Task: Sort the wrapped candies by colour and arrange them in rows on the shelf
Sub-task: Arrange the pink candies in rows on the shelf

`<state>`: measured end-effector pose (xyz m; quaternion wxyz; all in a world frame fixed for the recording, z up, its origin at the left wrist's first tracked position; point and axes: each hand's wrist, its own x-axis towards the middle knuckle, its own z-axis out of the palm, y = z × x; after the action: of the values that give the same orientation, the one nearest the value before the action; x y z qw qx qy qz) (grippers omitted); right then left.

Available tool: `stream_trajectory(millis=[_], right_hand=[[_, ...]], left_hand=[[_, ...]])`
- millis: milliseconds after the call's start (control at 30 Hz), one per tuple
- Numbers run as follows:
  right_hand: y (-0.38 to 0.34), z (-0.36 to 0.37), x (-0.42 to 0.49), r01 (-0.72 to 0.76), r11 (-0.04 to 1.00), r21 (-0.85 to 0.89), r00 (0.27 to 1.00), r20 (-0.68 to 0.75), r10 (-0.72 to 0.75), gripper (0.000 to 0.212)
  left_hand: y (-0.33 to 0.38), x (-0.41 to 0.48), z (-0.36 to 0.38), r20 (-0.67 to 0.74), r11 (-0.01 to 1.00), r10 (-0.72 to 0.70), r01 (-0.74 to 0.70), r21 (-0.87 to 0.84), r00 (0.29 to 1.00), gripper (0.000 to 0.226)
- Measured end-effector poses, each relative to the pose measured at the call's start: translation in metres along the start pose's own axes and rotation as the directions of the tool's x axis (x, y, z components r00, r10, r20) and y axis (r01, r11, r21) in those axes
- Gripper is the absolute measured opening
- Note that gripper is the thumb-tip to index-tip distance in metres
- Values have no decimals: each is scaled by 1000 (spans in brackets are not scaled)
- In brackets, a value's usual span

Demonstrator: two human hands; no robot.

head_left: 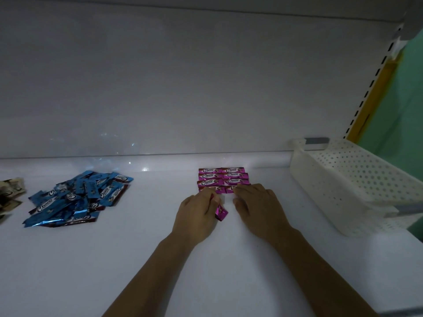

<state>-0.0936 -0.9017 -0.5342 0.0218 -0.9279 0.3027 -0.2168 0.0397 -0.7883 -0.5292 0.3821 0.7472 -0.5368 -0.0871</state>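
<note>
Left hand (196, 212) pinches a pink candy (221, 213); right hand (256, 202), fingers apparently flat, presses the pink rows (223, 177). Blue pile (77, 197) lies well left, white basket (320, 177) right.

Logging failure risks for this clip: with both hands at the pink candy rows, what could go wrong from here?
1. The right hand rests its fingers on the front of the pink rows. The candies lie tightly packed, so a small slide could push several out of line.
2. The left hand holds a loose pink candy right at the rows' near edge. Setting it down may nudge its neighbours.
</note>
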Motion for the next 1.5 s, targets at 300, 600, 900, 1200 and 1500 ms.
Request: stream_trajectory(millis=[300,600,900,1200,1500], right_hand=[[-32,-15,2,-21,759,650,996,-48,69,3],[-32,-21,0,-119,493,862,992,78,104,29],[-26,-17,0,-60,332,941,991,15,136,28],[-31,-18,3,-177,268,947,973,127,191,20],[-23,-7,0,-228,902,367,972,37,231,7]], left_hand=[[11,-13,-26,-141,695,-141,-4,-719,980,18],[16,-17,-29,-19,625,-88,40,-779,996,29],[11,-13,-28,-36,517,-183,65,-854,982,32],[3,-12,-28,-101,618,-203,47,-785,974,30],[-13,-15,-1,-210,970,163,-117,214,964,17]])
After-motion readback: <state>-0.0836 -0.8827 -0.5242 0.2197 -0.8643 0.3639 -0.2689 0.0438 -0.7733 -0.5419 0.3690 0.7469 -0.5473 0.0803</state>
